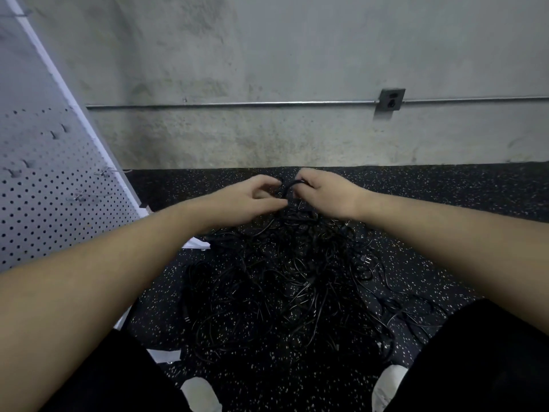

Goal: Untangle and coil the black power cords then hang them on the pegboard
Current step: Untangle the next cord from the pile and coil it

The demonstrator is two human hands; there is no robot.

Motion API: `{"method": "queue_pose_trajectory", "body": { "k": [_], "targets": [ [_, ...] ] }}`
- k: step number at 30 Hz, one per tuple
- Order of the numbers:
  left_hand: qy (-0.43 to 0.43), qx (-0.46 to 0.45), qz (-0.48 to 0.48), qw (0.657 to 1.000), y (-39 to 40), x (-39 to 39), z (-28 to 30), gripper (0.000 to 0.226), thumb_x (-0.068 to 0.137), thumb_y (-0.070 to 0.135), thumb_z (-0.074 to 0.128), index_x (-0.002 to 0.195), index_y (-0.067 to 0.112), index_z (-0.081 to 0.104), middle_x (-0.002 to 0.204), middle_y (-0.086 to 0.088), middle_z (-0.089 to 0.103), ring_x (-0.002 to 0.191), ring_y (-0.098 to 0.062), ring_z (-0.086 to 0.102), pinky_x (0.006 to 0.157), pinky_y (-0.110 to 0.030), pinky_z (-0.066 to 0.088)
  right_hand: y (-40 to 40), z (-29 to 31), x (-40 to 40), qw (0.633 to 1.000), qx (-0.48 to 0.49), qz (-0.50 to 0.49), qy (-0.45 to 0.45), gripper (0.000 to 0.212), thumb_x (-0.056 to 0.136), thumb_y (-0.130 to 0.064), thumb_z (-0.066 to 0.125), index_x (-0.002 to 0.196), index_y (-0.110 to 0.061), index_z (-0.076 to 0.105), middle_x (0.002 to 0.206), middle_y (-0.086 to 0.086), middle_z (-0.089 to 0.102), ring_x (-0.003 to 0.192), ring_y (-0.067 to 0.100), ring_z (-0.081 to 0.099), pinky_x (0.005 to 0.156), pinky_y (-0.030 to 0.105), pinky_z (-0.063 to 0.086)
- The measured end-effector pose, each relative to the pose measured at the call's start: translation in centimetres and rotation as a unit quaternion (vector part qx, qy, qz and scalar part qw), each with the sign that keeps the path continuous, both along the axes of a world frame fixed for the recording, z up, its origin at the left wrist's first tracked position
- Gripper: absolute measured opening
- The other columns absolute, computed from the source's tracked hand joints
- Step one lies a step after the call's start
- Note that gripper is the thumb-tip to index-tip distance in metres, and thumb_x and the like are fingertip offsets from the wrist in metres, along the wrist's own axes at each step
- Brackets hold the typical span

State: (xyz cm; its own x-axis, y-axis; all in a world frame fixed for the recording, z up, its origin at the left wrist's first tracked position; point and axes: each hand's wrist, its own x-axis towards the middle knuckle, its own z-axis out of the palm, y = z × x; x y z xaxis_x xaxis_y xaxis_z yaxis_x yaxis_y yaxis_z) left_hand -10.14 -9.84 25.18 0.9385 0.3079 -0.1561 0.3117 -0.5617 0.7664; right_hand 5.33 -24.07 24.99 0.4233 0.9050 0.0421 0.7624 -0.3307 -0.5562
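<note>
I judge the job barely begun: the pegboard (44,185) at my left carries bare hooks, the black power cords (282,281) sprawl tangled across the floor (445,191), and my left hand (255,194) and right hand (323,191) seemingly pinch one loop (289,185) above the heap.

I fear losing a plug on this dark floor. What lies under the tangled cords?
Under the cord pile, black speckled rubber floor shows through the gaps. Several plugs lie in the tangle; its dense middle hides the rest.
</note>
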Motion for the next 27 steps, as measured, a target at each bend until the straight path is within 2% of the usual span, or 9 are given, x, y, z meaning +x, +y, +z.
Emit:
{"method": "queue_pose_trajectory", "body": {
  "k": [3, 6, 9, 11, 14, 17, 19, 23, 27],
  "targets": [
    [-0.026, 0.083, -0.014, 0.996, -1.3, 1.7, -0.2, 0.005, 0.103, 0.033, 0.057, 0.102, 0.028, 0.056, 0.086, 0.006, 0.07, 0.073, -0.008, 0.062, 0.071, -0.029, 0.047, 0.3, 0.4, -1.1, 0.997, 0.046, 0.03, 0.056, 0.003, 0.1, -0.021, 0.053, 0.1, -0.018, 0.052, 0.084, 0.0, 0.064, 0.069, 0.016, 0.055, 0.061, 0.03, 0.046],
    [-0.057, 0.076, -0.024, 0.995, -1.4, 2.0, 0.5, 0.028, 0.107, 0.029, 0.049, 0.082, 0.021, 0.058, 0.064, 0.005, 0.067, 0.062, -0.009, 0.066, 0.068, -0.033, 0.05, -0.3, 0.3, -0.6, 0.993, 0.065, 0.054, 0.078, 0.012, 0.098, -0.016, 0.058, 0.097, -0.021, 0.047, 0.078, -0.003, 0.054, 0.064, 0.009, 0.047, 0.057, 0.025, 0.04],
    [-0.078, 0.043, -0.082, 0.993, -1.3, 1.5, 1.6, 0.021, 0.106, 0.022, 0.052, 0.089, 0.018, 0.064, 0.061, 0.005, 0.066, 0.065, -0.015, 0.067, 0.067, -0.027, 0.048, -1.3, -1.0, 0.7, 0.992, -0.033, 0.114, 0.053, 0.012, 0.098, -0.011, 0.057, 0.093, -0.022, 0.058, 0.078, -0.01, 0.06, 0.061, 0.0, 0.052, 0.059, 0.018, 0.043],
    [-0.105, -0.003, -0.096, 0.99, -1.5, 0.9, 2.7, 0.018, 0.105, 0.015, 0.053, 0.094, 0.017, 0.066, 0.067, 0.003, 0.071, 0.072, -0.018, 0.069, 0.073, -0.026, 0.054, -2.2, -2.5, 1.8, 0.981, -0.134, 0.143, 0.005, 0.015, 0.099, -0.011, 0.056, 0.097, -0.025, 0.063, 0.089, -0.013, 0.067, 0.075, -0.009, 0.059, 0.072, 0.014, 0.047],
    [-0.144, -0.048, -0.076, 0.985, -1.1, -0.3, 4.2, 0.017, 0.103, 0.013, 0.053, 0.099, 0.013, 0.069, 0.066, -0.001, 0.069, 0.072, -0.021, 0.069, 0.081, -0.031, 0.057, -3.2, -3.7, 3.8, 0.979, -0.166, 0.118, -0.014, 0.016, 0.106, -0.021, 0.049, 0.113, -0.024, 0.063, 0.108, -0.008, 0.07, 0.096, 0.005, 0.064, 0.094, 0.027, 0.051],
    [-0.112, -0.044, -0.056, 0.991, 0.2, -1.9, 4.6, 0.019, 0.103, 0.017, 0.053, 0.098, 0.008, 0.069, 0.059, -0.008, 0.06, 0.062, -0.023, 0.068, 0.071, -0.03, 0.059, -3.7, -3.4, 4.8, 0.992, -0.112, 0.053, 0.004, 0.026, 0.108, -0.028, 0.045, 0.133, -0.026, 0.054, 0.098, -0.006, 0.073, 0.057, -0.001, 0.052, 0.054, 0.016, 0.044],
    [-0.042, 0.007, -0.055, 0.998, 1.5, -2.6, 4.1, 0.029, 0.102, 0.03, 0.054, 0.091, 0.008, 0.069, 0.059, -0.014, 0.061, 0.064, -0.029, 0.072, 0.069, -0.033, 0.057, -3.9, -3.3, 5.1, 0.997, -0.068, 0.029, 0.035, 0.036, 0.107, -0.029, 0.048, 0.142, -0.027, 0.041, 0.088, -0.003, 0.074, 0.051, 0.006, 0.049, 0.047, 0.019, 0.039],
    [0.136, 0.101, -0.056, 0.984, 2.6, -3.2, 2.1, 0.06, 0.084, 0.072, 0.053, 0.089, 0.018, 0.077, 0.078, -0.008, 0.076, 0.087, -0.029, 0.073, 0.087, -0.042, 0.056, -3.4, -1.9, 4.5, 0.995, 0.052, -0.005, 0.09, 0.016, 0.101, -0.029, 0.061, 0.107, -0.017, 0.054, 0.071, 0.002, 0.071, 0.05, 0.008, 0.051, 0.05, 0.021, 0.039],
    [0.086, 0.064, -0.052, 0.993, 1.3, -2.0, 1.2, 0.047, 0.081, 0.067, 0.058, 0.109, 0.033, 0.072, 0.097, 0.012, 0.077, 0.093, -0.01, 0.071, 0.083, -0.023, 0.052, -2.2, -0.2, 2.2, 0.995, 0.073, 0.039, 0.064, 0.019, 0.09, -0.031, 0.076, 0.085, -0.021, 0.061, 0.065, -0.006, 0.062, 0.049, 0.003, 0.046, 0.049, 0.018, 0.039]
  ]
}}
